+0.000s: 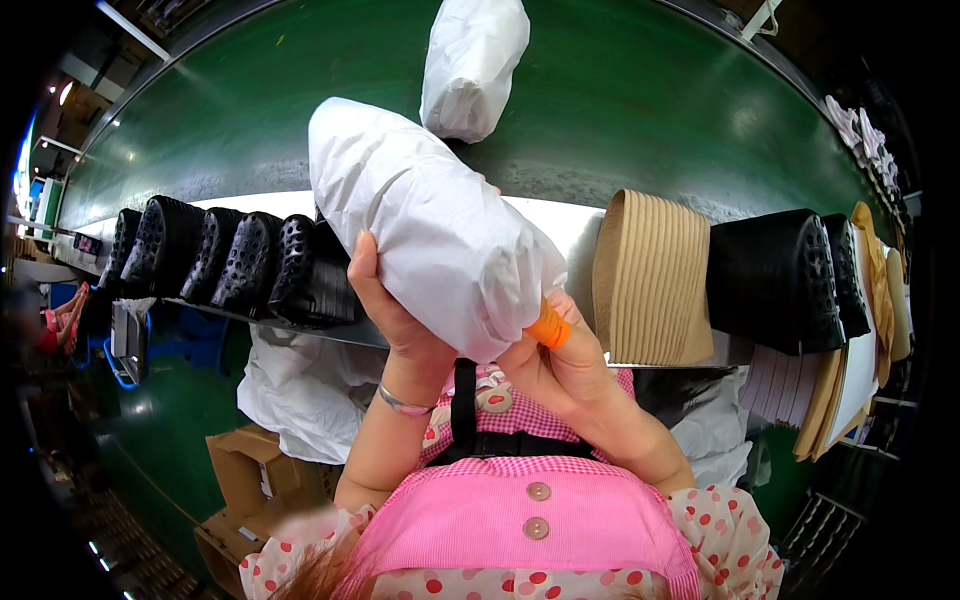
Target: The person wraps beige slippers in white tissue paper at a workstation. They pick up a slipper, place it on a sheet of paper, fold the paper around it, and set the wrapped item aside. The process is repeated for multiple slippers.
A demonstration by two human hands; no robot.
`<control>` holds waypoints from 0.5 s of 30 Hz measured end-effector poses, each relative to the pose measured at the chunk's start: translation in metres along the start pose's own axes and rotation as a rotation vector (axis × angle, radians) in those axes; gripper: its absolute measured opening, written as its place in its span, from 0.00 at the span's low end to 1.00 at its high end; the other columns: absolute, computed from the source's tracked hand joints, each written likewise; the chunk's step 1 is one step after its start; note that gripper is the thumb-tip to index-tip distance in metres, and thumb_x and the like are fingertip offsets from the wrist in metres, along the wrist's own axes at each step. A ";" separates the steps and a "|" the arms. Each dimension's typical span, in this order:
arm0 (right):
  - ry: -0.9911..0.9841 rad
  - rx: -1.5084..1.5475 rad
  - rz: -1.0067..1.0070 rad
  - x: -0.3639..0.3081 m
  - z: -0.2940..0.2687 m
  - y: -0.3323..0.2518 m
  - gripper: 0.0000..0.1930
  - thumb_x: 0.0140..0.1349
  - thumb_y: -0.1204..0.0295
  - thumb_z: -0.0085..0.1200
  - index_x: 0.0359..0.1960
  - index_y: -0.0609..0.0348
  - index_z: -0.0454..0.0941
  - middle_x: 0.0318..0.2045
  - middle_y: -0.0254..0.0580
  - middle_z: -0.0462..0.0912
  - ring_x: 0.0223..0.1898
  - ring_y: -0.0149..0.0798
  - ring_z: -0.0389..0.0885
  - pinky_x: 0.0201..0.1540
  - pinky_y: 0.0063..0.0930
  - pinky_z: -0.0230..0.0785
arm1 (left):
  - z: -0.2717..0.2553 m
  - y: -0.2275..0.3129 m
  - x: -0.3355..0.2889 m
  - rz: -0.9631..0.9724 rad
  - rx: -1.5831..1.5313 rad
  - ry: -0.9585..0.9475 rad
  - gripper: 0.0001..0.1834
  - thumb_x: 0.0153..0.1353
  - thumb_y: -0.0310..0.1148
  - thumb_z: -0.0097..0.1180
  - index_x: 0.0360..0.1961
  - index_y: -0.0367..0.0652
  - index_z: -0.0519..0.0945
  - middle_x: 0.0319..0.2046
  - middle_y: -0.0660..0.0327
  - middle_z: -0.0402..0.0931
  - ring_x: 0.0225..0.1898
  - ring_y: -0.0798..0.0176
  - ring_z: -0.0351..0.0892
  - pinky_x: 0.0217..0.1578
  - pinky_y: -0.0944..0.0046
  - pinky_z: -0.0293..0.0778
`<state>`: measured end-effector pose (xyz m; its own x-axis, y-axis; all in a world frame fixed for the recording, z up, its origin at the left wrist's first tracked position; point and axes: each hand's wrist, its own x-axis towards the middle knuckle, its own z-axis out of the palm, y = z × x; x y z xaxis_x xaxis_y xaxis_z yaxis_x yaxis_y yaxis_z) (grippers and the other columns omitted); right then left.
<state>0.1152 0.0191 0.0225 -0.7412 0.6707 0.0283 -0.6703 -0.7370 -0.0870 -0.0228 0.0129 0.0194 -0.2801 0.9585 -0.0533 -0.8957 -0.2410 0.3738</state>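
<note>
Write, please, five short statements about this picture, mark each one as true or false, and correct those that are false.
1. The left hand and the right hand both hold one white wrapped bundle. True.
2. An orange band is worn on the left hand. False: it is on the right hand.
3. Another white bundle lies on the green surface beyond the hands. True.
4. The brown ridged stack stands to the left of the hands. False: it stands to their right.
5. Black perforated pieces stand on both sides of the hands. True.
</note>
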 end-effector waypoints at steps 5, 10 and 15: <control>0.019 -0.256 -0.008 -0.004 -0.010 0.002 0.20 0.65 0.77 0.54 0.58 0.63 0.70 0.54 0.40 0.77 0.54 0.31 0.76 0.59 0.27 0.68 | 0.011 -0.003 -0.003 -0.129 -0.292 -0.067 0.51 0.55 0.69 0.45 0.66 0.35 0.56 0.60 0.43 0.64 0.58 0.44 0.69 0.62 0.49 0.62; 0.044 -0.815 0.259 -0.015 -0.005 -0.013 0.15 0.67 0.80 0.50 0.55 0.65 0.73 0.53 0.41 0.78 0.56 0.32 0.75 0.61 0.28 0.65 | -0.029 0.005 0.016 -0.493 -0.824 -0.202 0.45 0.54 0.64 0.52 0.56 0.30 0.62 0.45 0.49 0.70 0.48 0.50 0.72 0.59 0.55 0.65; 0.256 -0.963 -0.197 -0.029 -0.008 -0.023 0.15 0.70 0.78 0.45 0.57 0.65 0.72 0.51 0.39 0.78 0.55 0.30 0.75 0.60 0.27 0.65 | -0.021 0.008 0.005 -0.159 -0.260 -0.139 0.47 0.54 0.66 0.45 0.56 0.28 0.64 0.44 0.46 0.70 0.44 0.50 0.74 0.54 0.54 0.68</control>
<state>0.1522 0.0174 0.0154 -0.5149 0.8539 -0.0754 -0.3805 -0.3064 -0.8726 -0.0388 0.0120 0.0030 -0.0961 0.9945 0.0417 -0.9876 -0.1005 0.1210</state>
